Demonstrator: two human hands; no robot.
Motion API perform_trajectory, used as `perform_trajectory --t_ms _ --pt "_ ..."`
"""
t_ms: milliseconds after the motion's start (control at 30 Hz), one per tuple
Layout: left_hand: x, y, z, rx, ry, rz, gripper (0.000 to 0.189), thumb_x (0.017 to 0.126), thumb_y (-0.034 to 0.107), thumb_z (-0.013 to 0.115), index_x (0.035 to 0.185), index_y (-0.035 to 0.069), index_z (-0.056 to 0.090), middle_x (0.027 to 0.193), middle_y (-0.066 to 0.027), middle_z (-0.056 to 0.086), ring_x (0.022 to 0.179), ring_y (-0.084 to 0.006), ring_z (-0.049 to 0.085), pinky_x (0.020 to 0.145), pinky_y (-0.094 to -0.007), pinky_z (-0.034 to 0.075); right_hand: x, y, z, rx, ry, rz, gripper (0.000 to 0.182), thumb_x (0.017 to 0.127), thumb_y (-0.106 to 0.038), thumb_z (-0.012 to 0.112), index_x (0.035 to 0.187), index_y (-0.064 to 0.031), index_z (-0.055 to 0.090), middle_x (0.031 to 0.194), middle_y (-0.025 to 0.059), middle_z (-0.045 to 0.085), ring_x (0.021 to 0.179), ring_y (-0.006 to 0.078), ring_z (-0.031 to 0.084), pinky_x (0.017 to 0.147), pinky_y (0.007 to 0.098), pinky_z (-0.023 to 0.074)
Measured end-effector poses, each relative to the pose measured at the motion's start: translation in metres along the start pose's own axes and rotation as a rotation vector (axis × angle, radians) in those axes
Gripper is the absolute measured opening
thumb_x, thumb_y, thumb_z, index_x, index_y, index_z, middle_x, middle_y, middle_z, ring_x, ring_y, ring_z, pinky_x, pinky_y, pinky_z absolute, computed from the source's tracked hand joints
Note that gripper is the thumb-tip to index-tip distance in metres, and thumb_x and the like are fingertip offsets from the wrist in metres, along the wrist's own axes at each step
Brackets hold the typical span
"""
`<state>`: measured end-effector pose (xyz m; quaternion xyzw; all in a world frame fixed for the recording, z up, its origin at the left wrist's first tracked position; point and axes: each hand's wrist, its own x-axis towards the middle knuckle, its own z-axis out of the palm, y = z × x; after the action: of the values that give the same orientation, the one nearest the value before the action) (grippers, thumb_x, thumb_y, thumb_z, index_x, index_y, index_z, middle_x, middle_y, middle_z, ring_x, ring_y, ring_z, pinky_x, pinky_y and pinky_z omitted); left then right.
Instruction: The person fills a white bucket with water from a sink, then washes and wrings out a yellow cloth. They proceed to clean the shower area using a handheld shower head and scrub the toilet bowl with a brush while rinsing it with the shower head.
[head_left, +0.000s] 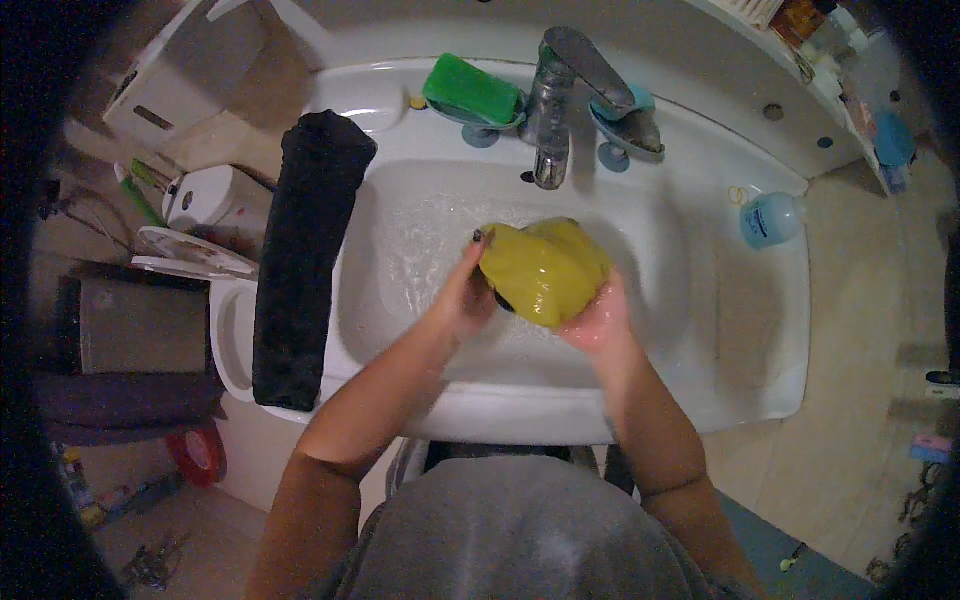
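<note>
Over the basin of a white washbasin (480, 401), a wet, shiny yellow pliable item (544, 266) is held between both hands; I cannot tell exactly what it is. My left hand (470, 296) grips its left side, thumb up along the edge, the other fingers hidden beneath. On the lower right, my right hand (601, 319) supports it from below, its fingers mostly covered. A small dark part (504, 301) shows under the yellow item near my left hand. The chrome mixer tap (553, 120) stands just beyond. Water ripples in the basin left of the hands.
A folded dark cloth (307, 262) lies along the washbasin's left rim. Behind the basin, a green sponge (472, 86) rests on one dish, and another soap dish (630, 129) stands right of the tap. A bottle of blue liquid (770, 220) is at right; a toilet (232, 322) at left.
</note>
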<state>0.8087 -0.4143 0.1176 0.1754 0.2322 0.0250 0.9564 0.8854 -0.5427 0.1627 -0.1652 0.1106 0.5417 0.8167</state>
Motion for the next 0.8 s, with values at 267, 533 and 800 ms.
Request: perform_trajectory --t_ms 267,533,800 --pt "0.015 0.013 0.029 -0.082 -0.191 0.012 0.049 0.072 0.047 0.043 0.106 0.012 0.04 0.108 -0.0108 0.042 0.095 -0.0264 0.044 0.082 -0.0415 0.033 0.003 0.016 -0.012 -0.029 0.049 -0.091 0.043 0.076 -0.037 0.033 0.108 -0.0103 0.04 0.11 0.0083 0.042 0.099 0.0244 0.041 0.084 0.0411 0.0316" --pt "-0.015 -0.006 0.036 1.105 -0.234 0.748 0.048 0.059 0.028 0.063 0.092 0.007 0.036 0.088 -0.0089 0.041 0.077 -0.0191 0.046 0.071 -0.0299 0.038 0.025 0.01 -0.052 -0.113 0.126 0.088 0.051 0.069 -0.042 0.044 0.106 -0.007 0.04 0.107 0.0107 0.043 0.093 0.0265 0.044 0.083 0.0408 0.0331" --pt "0.004 -0.007 0.016 0.354 0.246 0.375 0.017 0.068 0.016 0.054 0.076 0.005 0.043 0.069 -0.0042 0.045 0.06 -0.0144 0.045 0.053 -0.025 0.039 0.027 0.003 -0.016 -0.186 0.327 -0.32 0.033 0.058 -0.012 0.041 0.089 -0.0019 0.045 0.087 0.0132 0.049 0.083 0.0311 0.047 0.076 0.0434 0.0377"
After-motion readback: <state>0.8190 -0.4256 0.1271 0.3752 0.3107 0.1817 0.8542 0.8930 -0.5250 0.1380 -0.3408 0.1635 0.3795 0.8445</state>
